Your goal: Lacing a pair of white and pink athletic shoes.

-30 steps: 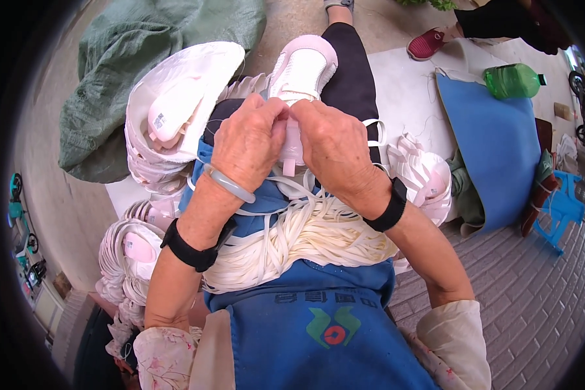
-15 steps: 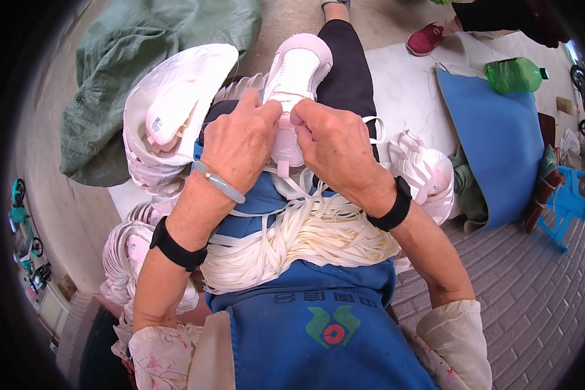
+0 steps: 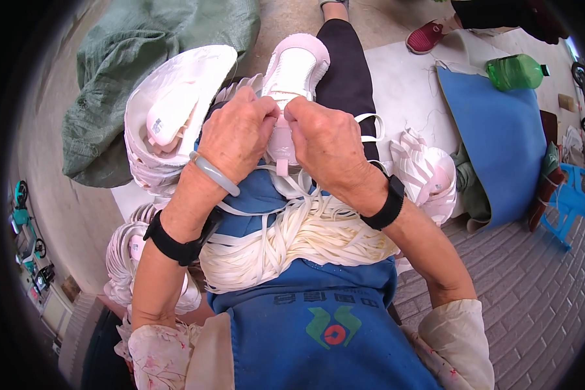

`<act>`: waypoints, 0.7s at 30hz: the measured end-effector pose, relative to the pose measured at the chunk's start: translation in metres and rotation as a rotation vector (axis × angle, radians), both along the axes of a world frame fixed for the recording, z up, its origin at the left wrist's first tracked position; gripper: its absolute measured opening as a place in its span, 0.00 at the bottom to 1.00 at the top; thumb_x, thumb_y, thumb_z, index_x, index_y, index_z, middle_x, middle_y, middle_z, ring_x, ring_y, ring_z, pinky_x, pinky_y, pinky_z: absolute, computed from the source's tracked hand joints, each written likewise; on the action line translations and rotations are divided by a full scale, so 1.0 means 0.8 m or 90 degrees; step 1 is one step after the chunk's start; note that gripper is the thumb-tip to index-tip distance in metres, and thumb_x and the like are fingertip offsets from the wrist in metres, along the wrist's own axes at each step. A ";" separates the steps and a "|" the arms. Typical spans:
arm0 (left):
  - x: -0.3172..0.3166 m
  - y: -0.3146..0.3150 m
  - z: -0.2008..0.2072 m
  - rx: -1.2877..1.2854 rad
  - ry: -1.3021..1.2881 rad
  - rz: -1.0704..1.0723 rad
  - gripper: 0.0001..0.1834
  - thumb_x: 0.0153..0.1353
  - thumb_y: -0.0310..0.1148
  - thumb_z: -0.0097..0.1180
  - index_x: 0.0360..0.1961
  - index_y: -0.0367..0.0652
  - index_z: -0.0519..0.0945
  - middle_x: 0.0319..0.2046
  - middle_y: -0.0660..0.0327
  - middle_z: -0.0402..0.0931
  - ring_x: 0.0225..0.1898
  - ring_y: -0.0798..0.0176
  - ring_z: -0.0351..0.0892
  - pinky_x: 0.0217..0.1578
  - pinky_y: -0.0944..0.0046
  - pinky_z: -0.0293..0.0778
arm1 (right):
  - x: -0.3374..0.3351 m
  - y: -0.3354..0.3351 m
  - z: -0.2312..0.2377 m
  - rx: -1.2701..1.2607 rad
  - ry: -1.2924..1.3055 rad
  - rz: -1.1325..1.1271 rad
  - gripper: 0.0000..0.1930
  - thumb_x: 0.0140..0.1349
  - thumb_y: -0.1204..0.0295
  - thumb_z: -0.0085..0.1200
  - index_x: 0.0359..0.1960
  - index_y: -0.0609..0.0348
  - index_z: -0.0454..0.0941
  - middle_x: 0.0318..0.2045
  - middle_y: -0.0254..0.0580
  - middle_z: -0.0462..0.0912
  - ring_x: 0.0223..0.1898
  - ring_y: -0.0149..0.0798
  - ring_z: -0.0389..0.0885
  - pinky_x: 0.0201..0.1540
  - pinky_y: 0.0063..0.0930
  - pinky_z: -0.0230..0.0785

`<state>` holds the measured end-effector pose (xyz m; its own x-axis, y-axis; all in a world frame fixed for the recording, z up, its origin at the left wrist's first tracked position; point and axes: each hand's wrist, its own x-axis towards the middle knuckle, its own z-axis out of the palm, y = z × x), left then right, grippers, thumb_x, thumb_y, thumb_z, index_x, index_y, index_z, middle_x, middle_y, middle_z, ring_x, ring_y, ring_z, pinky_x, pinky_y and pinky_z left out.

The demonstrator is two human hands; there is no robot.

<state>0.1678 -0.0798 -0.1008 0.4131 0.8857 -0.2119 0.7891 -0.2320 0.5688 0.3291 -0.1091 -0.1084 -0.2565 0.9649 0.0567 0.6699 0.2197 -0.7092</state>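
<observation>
A pink and white shoe upper point(image 3: 297, 68) lies over my lap, its toe pointing away from me. My left hand point(image 3: 235, 133) and my right hand point(image 3: 331, 143) are closed in pinches at its lacing opening, close together. A white shoelace point(image 3: 375, 123) loops out beyond my right hand; the part between the fingertips is mostly hidden. The upper's pink tongue and heel tab show between my wrists. Below them, a thick bundle of cream-white laces point(image 3: 299, 240) spreads across the blue apron point(image 3: 318, 292) on my lap.
Stacked shoe uppers lie at the far left point(image 3: 172, 123), near left point(image 3: 136, 250) and right point(image 3: 429, 179). A green woven sack point(image 3: 110, 110) is behind the left stack. On the right are a blue sheet point(image 3: 494, 143), green bottle point(image 3: 517, 73) and blue stool point(image 3: 569, 201). Another person's red shoe point(image 3: 426, 38) shows far right.
Both hands have shifted slightly left at the upper, still pinching. The lace loop beside my right hand stands out a little larger. The upper has tilted slightly left.
</observation>
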 end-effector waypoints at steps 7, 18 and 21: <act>0.008 0.004 0.004 0.024 0.070 -0.053 0.04 0.55 0.25 0.54 0.32 0.37 0.76 0.32 0.51 0.70 0.34 0.45 0.72 0.34 0.52 0.68 | 0.001 0.001 0.003 -0.019 -0.055 0.023 0.09 0.50 0.79 0.53 0.34 0.63 0.70 0.27 0.52 0.79 0.27 0.55 0.80 0.29 0.45 0.72; -0.051 0.023 0.045 -0.342 -0.167 0.076 0.06 0.60 0.30 0.48 0.27 0.41 0.68 0.19 0.66 0.63 0.17 0.73 0.64 0.17 0.70 0.62 | 0.048 -0.020 0.030 0.007 0.096 -0.013 0.08 0.52 0.79 0.55 0.35 0.62 0.75 0.29 0.45 0.73 0.34 0.47 0.75 0.36 0.36 0.68; -0.065 -0.008 0.052 -0.711 -0.382 0.305 0.09 0.64 0.34 0.44 0.27 0.43 0.67 0.18 0.69 0.63 0.08 0.79 0.53 0.04 0.78 0.50 | 0.029 -0.040 0.045 -0.043 0.151 0.080 0.11 0.51 0.78 0.57 0.37 0.62 0.74 0.30 0.46 0.73 0.35 0.47 0.75 0.38 0.36 0.69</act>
